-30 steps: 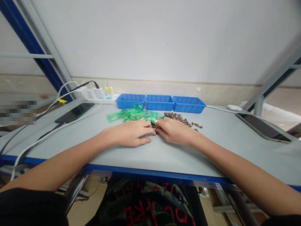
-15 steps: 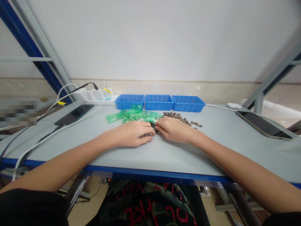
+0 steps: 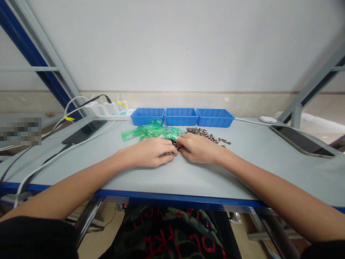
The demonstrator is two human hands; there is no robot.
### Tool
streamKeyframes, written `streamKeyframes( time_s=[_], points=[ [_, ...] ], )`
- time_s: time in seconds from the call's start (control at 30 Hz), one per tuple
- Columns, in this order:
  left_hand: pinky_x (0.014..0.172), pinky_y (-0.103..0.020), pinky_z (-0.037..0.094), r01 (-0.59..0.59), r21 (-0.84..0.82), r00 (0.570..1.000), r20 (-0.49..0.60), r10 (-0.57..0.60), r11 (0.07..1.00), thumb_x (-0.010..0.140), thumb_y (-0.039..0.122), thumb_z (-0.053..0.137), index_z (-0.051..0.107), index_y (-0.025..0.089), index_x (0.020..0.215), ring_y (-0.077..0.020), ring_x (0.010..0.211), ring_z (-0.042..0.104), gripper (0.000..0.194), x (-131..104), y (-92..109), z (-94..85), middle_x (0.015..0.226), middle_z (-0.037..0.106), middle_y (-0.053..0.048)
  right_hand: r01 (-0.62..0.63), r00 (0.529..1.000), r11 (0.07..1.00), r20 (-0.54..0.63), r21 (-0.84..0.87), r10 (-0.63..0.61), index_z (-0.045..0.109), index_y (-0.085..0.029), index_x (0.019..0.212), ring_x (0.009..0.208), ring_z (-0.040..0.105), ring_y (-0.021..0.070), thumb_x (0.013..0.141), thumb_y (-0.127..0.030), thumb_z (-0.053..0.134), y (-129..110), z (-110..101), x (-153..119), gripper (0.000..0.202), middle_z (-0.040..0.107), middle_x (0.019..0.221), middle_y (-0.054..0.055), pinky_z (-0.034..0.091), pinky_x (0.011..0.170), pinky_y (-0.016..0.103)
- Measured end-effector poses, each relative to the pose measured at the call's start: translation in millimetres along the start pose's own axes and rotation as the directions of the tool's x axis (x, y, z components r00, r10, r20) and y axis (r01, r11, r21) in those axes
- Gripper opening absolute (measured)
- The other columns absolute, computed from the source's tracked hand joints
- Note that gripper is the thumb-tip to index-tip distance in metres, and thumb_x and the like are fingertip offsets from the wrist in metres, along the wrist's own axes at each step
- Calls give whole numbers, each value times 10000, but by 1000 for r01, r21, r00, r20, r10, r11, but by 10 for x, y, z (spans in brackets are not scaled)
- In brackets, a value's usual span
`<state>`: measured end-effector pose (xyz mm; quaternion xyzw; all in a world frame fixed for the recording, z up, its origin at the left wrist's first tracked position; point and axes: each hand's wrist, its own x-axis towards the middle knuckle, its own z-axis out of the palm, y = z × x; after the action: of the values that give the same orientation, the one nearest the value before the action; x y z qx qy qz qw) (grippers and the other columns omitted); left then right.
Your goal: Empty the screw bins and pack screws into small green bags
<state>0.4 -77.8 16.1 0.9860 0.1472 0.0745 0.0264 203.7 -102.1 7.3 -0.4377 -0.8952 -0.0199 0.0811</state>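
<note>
My left hand (image 3: 157, 153) rests on the table with its fingers curled towards a small heap of dark pieces (image 3: 174, 144). Facing it from the other side, my right hand (image 3: 196, 148) has its fingers bent down at the same heap, the fingertips nearly meeting my left ones. Whatever the fingertips grip is too small and too covered to name. Just behind my hands lies a pile of green transparent plastic packets (image 3: 153, 131). Small brownish metal pieces (image 3: 203, 133) are heaped behind my right hand, a few scattered to its right.
Three blue plastic bins (image 3: 181, 117) stand in a row along the wall. A power strip (image 3: 118, 115) with plugs and cables is at the back left. One phone (image 3: 84, 132) lies left, another (image 3: 302, 141) right, near a white case (image 3: 267, 119).
My right fingers have shifted slightly at the dark heap. My left hand stays almost where it was. The whole view has moved a little.
</note>
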Motion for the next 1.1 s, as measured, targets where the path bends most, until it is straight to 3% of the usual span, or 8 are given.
streamKeyframes(
  time_s=[0.2,0.53,0.8,1.1],
  points=[
    [741,-261,436,42,58,998,-40,-40,997,892,234,429,608,186,1008,-159,833,588,218,0,-17,12,938,634,-37,-7,1000,1000,-27,18,7,498,-170,873,827,515,186,801,-158,415,12,36,-8,110,536,892,70,400,696,297],
    [683,-286,424,136,296,987,-127,-102,945,906,227,398,590,157,892,-177,772,553,205,55,23,134,829,591,-48,8,997,1000,-74,-12,-9,477,-167,878,813,495,179,834,-150,418,14,79,-2,75,513,893,66,399,692,305],
    [695,-282,413,199,264,979,-104,-177,944,886,258,463,592,156,900,-180,814,540,165,43,6,77,882,566,-52,54,989,998,-138,-12,-55,515,-160,833,756,463,155,854,-168,443,-29,87,-1,75,485,857,56,394,657,287],
    [687,-324,356,155,314,987,-87,-135,937,906,243,386,575,144,773,-191,777,493,251,65,64,46,800,559,-56,141,982,990,-127,10,-139,608,-125,833,842,448,185,830,-167,494,-113,11,-14,121,512,854,77,399,765,319]
  ],
)
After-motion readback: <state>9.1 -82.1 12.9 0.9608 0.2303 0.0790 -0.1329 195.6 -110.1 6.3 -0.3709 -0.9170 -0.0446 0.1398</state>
